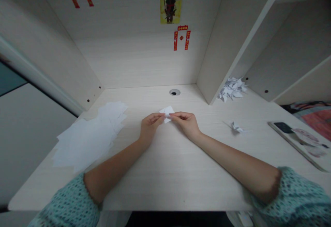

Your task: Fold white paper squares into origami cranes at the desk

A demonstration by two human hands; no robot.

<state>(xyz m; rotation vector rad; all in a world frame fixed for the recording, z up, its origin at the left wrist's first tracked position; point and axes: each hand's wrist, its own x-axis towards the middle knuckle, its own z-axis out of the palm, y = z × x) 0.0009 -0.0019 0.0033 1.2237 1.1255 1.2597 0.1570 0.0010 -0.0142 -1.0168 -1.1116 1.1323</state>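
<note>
A small folded piece of white paper (167, 110) is held just above or on the desk, in the middle of the view. My left hand (151, 125) pinches its left side between thumb and fingers. From the right, my right hand (187, 123) pinches the same paper, and the fingertips of both hands almost meet over it. The fingers cover part of the paper, so its folds are only partly visible. To the right of my right hand lies a small folded paper figure (236, 127) with pointed ends.
Overlapping white paper sheets (90, 140) spread over the desk (165, 178) at the left. Several folded paper pieces (232, 88) are heaped beside the upright divider (227, 40). A phone (301, 142) in a patterned case lies at the right. A round cable hole (174, 92) sits near the back panel.
</note>
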